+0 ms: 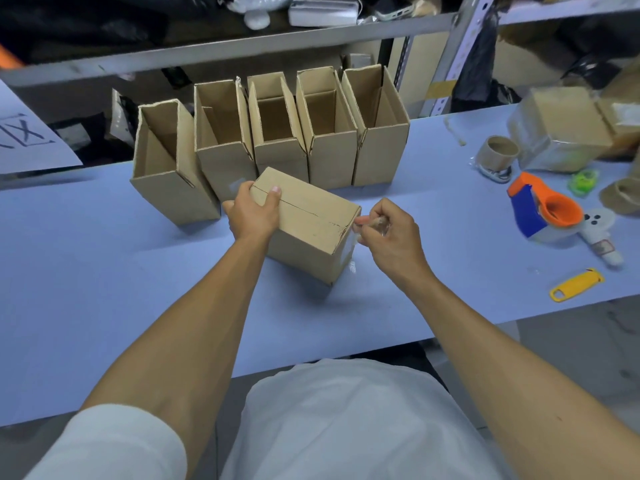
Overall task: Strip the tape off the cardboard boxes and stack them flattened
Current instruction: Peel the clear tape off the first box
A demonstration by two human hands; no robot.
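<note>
- A closed brown cardboard box (306,225) sits on the pale blue counter (104,271), just in front of the person and near a row of open boxes.
- Its long axis runs from far-left to near-right, with the top seam following that line; the near-right end face points toward the right hand.
- The left hand (251,211) grips the box's far-left end, thumb curled over the top edge and fingers wrapped down the end face.
- The right hand (388,233) has its fingers curled and pinches a strip of clear tape (372,225) right at the box's near-right top corner; a bit of clear tape also shows on that end face.
- Five open-topped brown cardboard boxes (277,133) stand upright side by side behind the closed box, the leftmost one tilted.
- Well apart on the right lie an orange and blue tape dispenser (543,209), a yellow plastic box cutter (576,285) and an empty brown cardboard tape core (498,152).
</note>
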